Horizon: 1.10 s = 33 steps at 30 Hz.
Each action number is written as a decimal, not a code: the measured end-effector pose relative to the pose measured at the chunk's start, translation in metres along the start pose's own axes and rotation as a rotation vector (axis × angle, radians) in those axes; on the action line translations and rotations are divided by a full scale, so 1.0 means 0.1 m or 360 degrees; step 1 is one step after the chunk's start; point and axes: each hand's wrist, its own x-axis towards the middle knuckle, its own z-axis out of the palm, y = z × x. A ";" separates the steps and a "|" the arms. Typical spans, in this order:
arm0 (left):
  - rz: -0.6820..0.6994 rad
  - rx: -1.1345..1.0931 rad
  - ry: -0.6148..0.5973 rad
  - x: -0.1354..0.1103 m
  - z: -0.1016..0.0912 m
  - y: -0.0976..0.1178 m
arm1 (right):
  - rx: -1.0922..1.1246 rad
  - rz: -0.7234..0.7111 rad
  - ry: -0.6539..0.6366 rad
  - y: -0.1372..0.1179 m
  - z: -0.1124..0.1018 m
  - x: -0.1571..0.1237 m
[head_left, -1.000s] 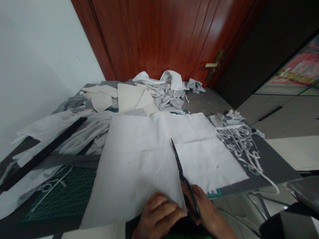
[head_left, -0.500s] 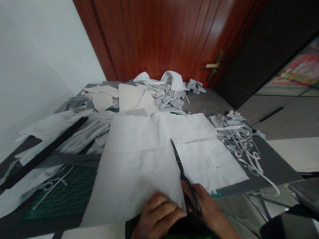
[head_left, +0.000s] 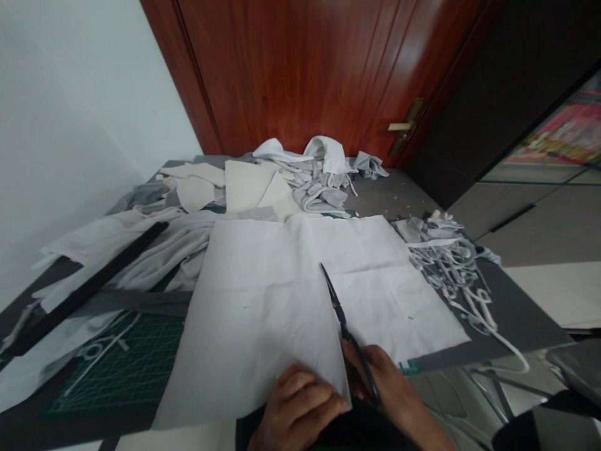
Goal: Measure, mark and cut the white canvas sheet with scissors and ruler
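- Head view is the only feed I have, and I read everything from it, looking forward and down over the bench.
- My left hand (head_left: 298,407) sits at the bottom of the frame, fingers curled and closed on the near edge of the white cloth (head_left: 263,313), pinching a fold of it up.
- My right hand (head_left: 382,382) is just to the right of it, closed around the grip of the dark scissors (head_left: 350,335); the finger loops are hidden by the hand and the cloth.
- The blades look nearly closed, but I can't tell exactly how far apart they are at this angle.
- The scissors' long axis runs away from me, leaning slightly left, with the tips out on the middle of the cloth. The right hand is the nearer one to them, and the cloth lies ahead of both hands.
- The cloth lies flat on the grey table top (head_left: 387,194), overlapping a green cutting mat (head_left: 117,369) on its left.
- Left of the cloth lies a black straight bar (head_left: 89,288); a tangle of pale offcut strips (head_left: 451,275) sits to its right.
- Beyond it, a heap of pale fabric scraps (head_left: 319,181) rests against the foot of a wooden door (head_left: 291,69).
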 end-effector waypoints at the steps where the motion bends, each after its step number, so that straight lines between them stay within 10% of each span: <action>1: -0.0001 0.0000 -0.0008 -0.01 0.00 0.00 | 0.0010 0.0019 0.0005 0.00 0.00 0.01; 33: -0.0054 -0.0093 0.0185 -0.03 0.02 0.00 | 0.0728 0.0075 -0.0339 -0.04 -0.11 0.14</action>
